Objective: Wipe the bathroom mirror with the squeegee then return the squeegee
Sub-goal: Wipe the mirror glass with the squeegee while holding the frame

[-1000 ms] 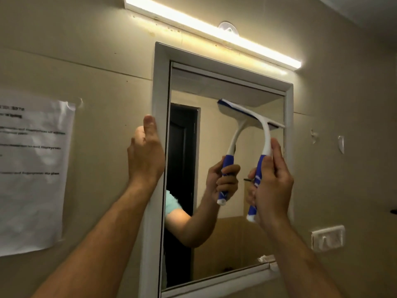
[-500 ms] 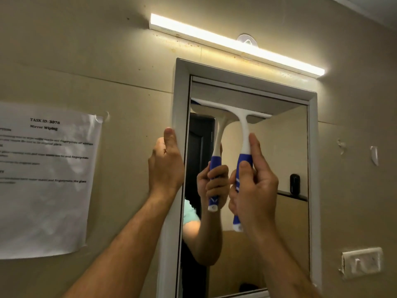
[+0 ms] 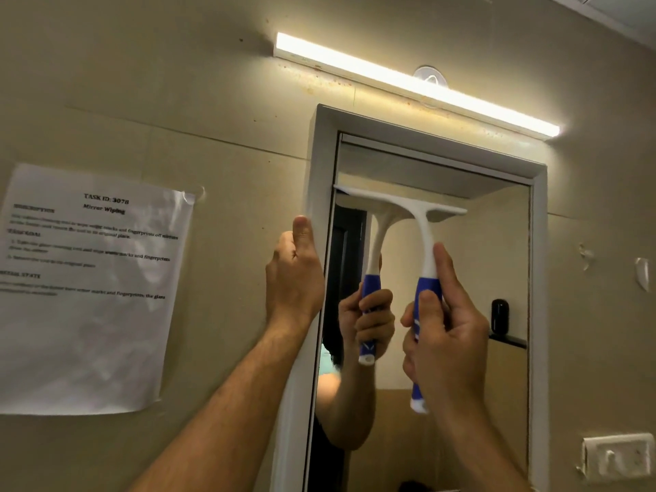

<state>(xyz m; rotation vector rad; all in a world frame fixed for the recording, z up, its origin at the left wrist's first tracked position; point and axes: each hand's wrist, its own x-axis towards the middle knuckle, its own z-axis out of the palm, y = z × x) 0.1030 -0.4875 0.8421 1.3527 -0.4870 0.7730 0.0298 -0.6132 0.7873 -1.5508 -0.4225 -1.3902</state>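
Note:
A wall mirror in a white frame fills the middle right. My right hand is shut on the blue handle of a white squeegee. Its blade lies flat on the glass near the mirror's top left corner, running from the left frame edge toward the middle. My left hand grips the frame's left edge, thumb up. The glass reflects the squeegee and my hand.
A lit tube light hangs above the mirror. A printed task sheet is taped to the beige wall on the left. A white switch plate and small wall hooks sit right of the mirror.
The squeegee has moved left across the glass, from the upper right to the top left corner. My left hand has stayed on the frame. The view has shifted left and upward.

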